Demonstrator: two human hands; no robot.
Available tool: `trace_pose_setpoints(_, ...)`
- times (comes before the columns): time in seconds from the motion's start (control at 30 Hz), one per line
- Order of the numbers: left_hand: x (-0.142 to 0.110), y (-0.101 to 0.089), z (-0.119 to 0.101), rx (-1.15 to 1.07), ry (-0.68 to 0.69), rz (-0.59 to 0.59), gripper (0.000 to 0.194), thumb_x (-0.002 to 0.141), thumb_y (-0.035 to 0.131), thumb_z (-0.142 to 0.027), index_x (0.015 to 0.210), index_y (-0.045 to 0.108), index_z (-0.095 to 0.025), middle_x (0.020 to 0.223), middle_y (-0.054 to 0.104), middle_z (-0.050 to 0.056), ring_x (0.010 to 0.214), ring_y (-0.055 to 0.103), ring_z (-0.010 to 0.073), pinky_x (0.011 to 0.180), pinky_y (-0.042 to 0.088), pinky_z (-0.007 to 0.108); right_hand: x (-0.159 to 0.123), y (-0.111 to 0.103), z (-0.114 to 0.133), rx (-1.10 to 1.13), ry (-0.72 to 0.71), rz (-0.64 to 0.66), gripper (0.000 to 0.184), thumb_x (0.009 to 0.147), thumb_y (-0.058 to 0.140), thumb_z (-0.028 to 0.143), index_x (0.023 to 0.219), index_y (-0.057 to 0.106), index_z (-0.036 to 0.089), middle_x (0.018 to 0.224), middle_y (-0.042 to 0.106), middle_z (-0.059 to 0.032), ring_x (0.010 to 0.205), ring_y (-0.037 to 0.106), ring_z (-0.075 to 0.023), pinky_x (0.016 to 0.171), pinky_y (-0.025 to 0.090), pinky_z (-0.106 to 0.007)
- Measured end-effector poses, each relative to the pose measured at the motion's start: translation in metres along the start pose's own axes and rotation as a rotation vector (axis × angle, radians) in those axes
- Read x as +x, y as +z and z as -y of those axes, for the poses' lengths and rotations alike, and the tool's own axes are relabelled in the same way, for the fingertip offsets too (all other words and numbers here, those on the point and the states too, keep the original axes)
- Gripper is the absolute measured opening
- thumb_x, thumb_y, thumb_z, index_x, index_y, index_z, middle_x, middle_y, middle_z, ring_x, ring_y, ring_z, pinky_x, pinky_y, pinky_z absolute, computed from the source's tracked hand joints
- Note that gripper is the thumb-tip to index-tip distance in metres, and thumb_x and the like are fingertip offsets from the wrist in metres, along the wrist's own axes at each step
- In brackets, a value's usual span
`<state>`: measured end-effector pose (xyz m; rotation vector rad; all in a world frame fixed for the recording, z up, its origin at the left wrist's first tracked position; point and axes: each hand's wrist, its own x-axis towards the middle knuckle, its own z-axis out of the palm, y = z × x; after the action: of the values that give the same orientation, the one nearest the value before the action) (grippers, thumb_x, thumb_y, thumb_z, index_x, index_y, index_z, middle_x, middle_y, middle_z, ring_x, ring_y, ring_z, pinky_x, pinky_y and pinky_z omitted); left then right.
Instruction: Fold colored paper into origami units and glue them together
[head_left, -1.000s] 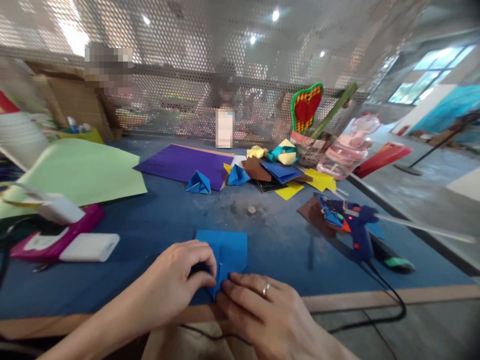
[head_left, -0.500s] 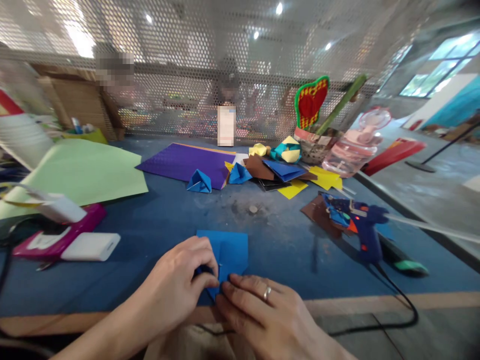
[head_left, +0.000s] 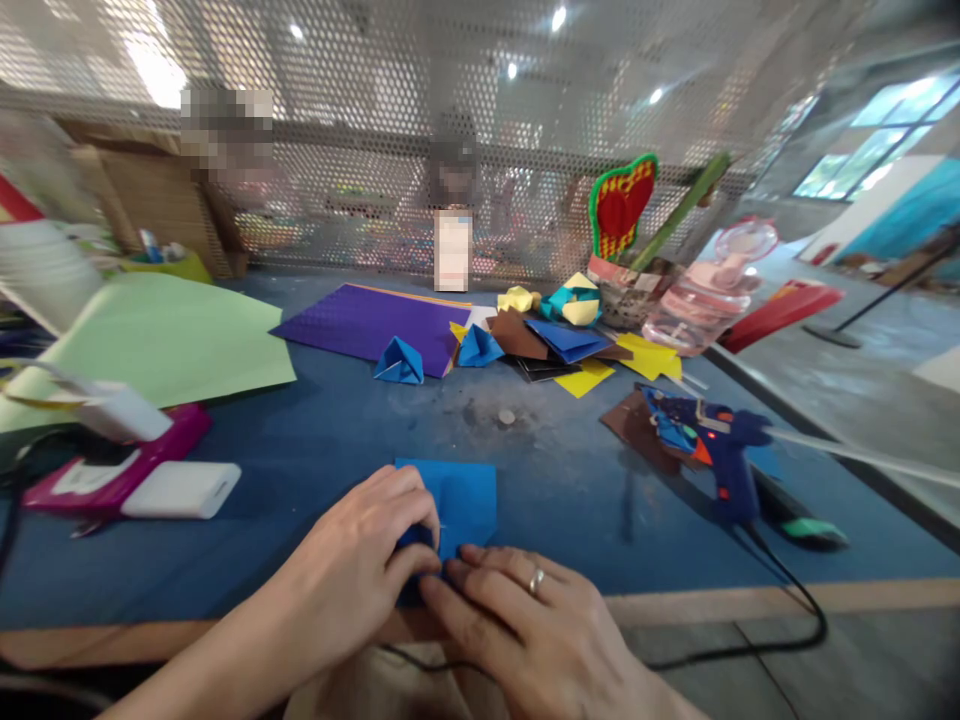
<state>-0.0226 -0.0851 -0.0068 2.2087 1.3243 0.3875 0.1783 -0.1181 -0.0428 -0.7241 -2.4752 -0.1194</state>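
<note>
A sheet of blue paper (head_left: pixel 466 500), partly folded, lies on the table near its front edge. My left hand (head_left: pixel 379 545) is on the paper's left side, its thumb and curled fingers closed on the near left part. Its lower corner is hidden under my fingers. My right hand (head_left: pixel 525 610), wearing a ring, presses its outstretched fingers flat on the paper's near right edge, the fingertips close to my left thumb. Farther back stand two small folded blue paper pieces (head_left: pixel 400 361), one partly over a purple sheet (head_left: pixel 367 325).
A blue glue gun (head_left: pixel 731 450) with its cord lies at the right, beside a green-tipped dark tool (head_left: pixel 806 520). A pink power strip (head_left: pixel 169 440) and white adapter (head_left: pixel 184 490) are at left. Behind are green paper (head_left: pixel 180 345), a phone (head_left: pixel 452 250) and a water bottle (head_left: pixel 701 310).
My left fingers have closed lower over the near left part of the paper. My right fingertips have slid slightly left. The view has shifted a little.
</note>
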Motion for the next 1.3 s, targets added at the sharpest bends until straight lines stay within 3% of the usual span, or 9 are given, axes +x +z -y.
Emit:
trace_pose_setpoints(0.27, 0.002, 0.001, 0.007, 0.024, 0.044, -0.023, 0.010, 0.078, 0.052, -0.010, 0.078, 0.053, -0.020, 0.084, 0.054, -0.002, 0.084, 0.049, 0.0151, 0.074, 0.040, 0.030, 0.004, 0.007, 0.003, -0.031, 0.019, -0.065, 0.032, 0.099, 0.035, 0.026, 0.112, 0.064, 0.020, 0.095, 0.070, -0.0010, 0.096, 0.063, -0.0156, 0.074, 0.055, -0.027)
trace_pose_setpoints(0.43, 0.005, 0.001, 0.015, 0.033, 0.020, -0.102, 0.021, 0.071, 0.059, -0.014, 0.088, 0.049, -0.022, 0.090, 0.052, -0.002, 0.087, 0.049, 0.0165, 0.075, 0.042, 0.031, 0.008, 0.008, 0.005, -0.038, 0.023, -0.087, 0.026, 0.097, 0.042, 0.022, 0.106, 0.066, 0.019, 0.086, 0.069, 0.0005, 0.092, 0.064, -0.0145, 0.074, 0.054, -0.025)
trace_pose_setpoints(0.57, -0.002, 0.000, 0.010, 0.186, -0.027, -0.200, 0.020, 0.071, 0.064, -0.018, 0.082, 0.047, -0.021, 0.088, 0.050, -0.001, 0.083, 0.047, 0.0173, 0.072, 0.043, 0.033, 0.010, 0.008, 0.006, -0.045, 0.031, -0.125, 0.024, 0.096, 0.044, 0.020, 0.101, 0.068, 0.021, 0.081, 0.069, 0.0014, 0.090, 0.064, -0.0127, 0.074, 0.053, -0.023)
trace_pose_setpoints(0.73, -0.019, 0.009, 0.010, 0.475, 0.244, -0.329, 0.010, 0.083, 0.058, -0.028, 0.075, 0.057, -0.022, 0.090, 0.055, 0.003, 0.088, 0.050, 0.0213, 0.076, 0.043, 0.038, 0.012, 0.007, 0.006, -0.037, 0.037, -0.150, 0.026, 0.096, 0.043, 0.019, 0.091, 0.069, 0.020, 0.079, 0.069, 0.0025, 0.089, 0.064, -0.0126, 0.070, 0.052, -0.023)
trace_pose_setpoints(0.8, -0.026, 0.017, 0.015, 0.524, 0.324, -0.417, 0.011, 0.087, 0.053, -0.026, 0.079, 0.060, -0.021, 0.091, 0.058, 0.004, 0.085, 0.053, 0.0204, 0.072, 0.045, 0.036, 0.012, 0.009, 0.006, -0.040, 0.035, -0.156, 0.026, 0.096, 0.044, 0.019, 0.086, 0.068, 0.020, 0.078, 0.068, 0.0020, 0.089, 0.064, -0.0124, 0.071, 0.052, -0.022)
trace_pose_setpoints(0.9, -0.033, 0.026, 0.025, 0.523, 0.405, -0.462, 0.015, 0.088, 0.048, -0.016, 0.090, 0.062, -0.019, 0.096, 0.063, 0.004, 0.089, 0.058, 0.0184, 0.080, 0.049, 0.034, 0.010, 0.013, 0.006, -0.040, 0.044, -0.160, 0.019, 0.093, 0.051, 0.019, 0.084, 0.067, 0.021, 0.078, 0.067, 0.0024, 0.089, 0.064, -0.0113, 0.073, 0.052, -0.021)
trace_pose_setpoints(1.07, -0.046, 0.031, 0.032, 0.604, 0.489, -0.453, 0.026, 0.087, 0.048, -0.013, 0.110, 0.061, -0.014, 0.116, 0.066, 0.007, 0.114, 0.056, 0.0194, 0.099, 0.045, 0.030, 0.010, 0.017, 0.007, -0.040, 0.066, -0.193, 0.010, 0.089, 0.059, 0.019, 0.082, 0.066, 0.021, 0.077, 0.067, 0.0048, 0.086, 0.065, -0.0090, 0.075, 0.053, -0.019)
trace_pose_setpoints(1.3, -0.054, 0.037, 0.033, 0.731, 0.414, -0.322, 0.036, 0.092, 0.037, -0.022, 0.123, 0.055, -0.022, 0.127, 0.061, 0.003, 0.123, 0.051, 0.0183, 0.107, 0.032, 0.035, 0.015, 0.017, 0.008, -0.050, 0.075, -0.250, 0.017, 0.089, 0.055, 0.013, 0.080, 0.068, 0.020, 0.074, 0.068, 0.0054, 0.080, 0.066, -0.0097, 0.072, 0.052, -0.020)
